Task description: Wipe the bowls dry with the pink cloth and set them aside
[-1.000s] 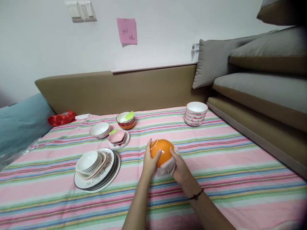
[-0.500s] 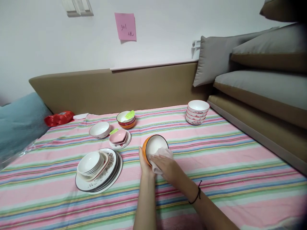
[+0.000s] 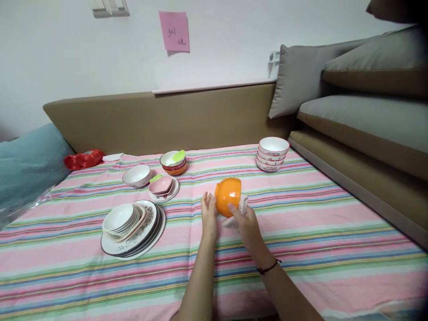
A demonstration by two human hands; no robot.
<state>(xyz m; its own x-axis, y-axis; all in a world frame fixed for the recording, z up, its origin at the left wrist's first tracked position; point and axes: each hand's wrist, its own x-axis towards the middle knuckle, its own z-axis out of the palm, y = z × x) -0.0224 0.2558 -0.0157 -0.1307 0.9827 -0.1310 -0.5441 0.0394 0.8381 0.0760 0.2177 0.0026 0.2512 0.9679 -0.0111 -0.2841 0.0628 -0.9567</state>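
The orange bowl (image 3: 227, 196) is tipped on its side above the striped cloth, its glossy outside toward me and its opening facing right. My right hand (image 3: 245, 223) grips it at the rim, thumb on the orange outside. A white wiping cloth (image 3: 243, 204) is bunched between that hand and the rim, partly hidden by the bowl. By the bowl's foot on the left is my left hand (image 3: 209, 214), fingers apart; whether they touch the foot I cannot tell. The bowl's inside is out of sight.
On the striped cloth (image 3: 301, 249), stacked plates (image 3: 160, 227) carry small white bowls (image 3: 118, 218) at left. Behind them are a white bowl (image 3: 137, 176), pink dishes (image 3: 160, 185) and stacked bowls (image 3: 174, 167). More white bowls (image 3: 272, 156) stand at back right, near the cushions (image 3: 364, 120).
The orange bowl has turned from inside-up to sideways, opening to the right. My right hand has moved from wiping inside to gripping the rim; my left fingers have loosened from around the bowl.
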